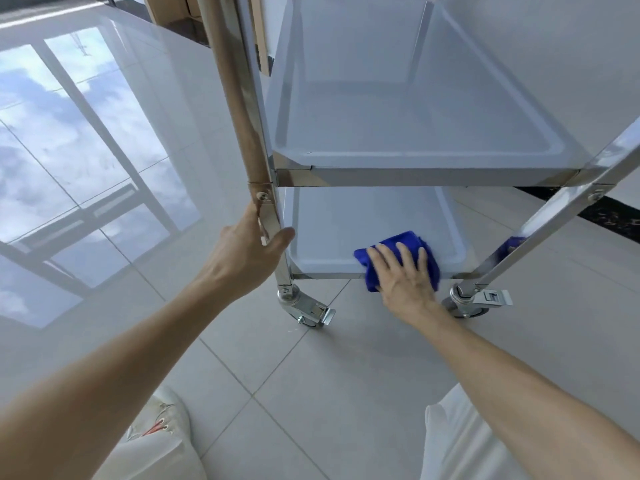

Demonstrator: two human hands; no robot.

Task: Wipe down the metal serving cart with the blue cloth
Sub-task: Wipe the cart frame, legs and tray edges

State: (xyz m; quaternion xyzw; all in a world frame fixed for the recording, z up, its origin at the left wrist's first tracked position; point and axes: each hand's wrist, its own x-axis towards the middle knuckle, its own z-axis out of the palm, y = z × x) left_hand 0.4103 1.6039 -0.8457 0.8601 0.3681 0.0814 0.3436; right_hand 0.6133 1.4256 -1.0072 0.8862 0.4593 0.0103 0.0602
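Note:
The metal serving cart point(426, 176) stands in front of me with stacked tray shelves and shiny upright posts. My left hand point(247, 252) is wrapped around the near left post point(270, 223), just below the middle shelf. The blue cloth point(405, 242) lies bunched over the front rim of the bottom shelf point(332, 233), near its right end. My right hand point(407, 275) lies flat on the cloth with fingers spread, pressing it against the rim. Part of the cloth is hidden under my palm.
Two locking casters point(306, 308) point(472, 299) sit under the near corners. The floor point(311, 393) is glossy grey tile that mirrors a window at the left. My white-trousered knees and a white shoe point(162, 417) are at the bottom edge. A dark strip runs along the floor at right.

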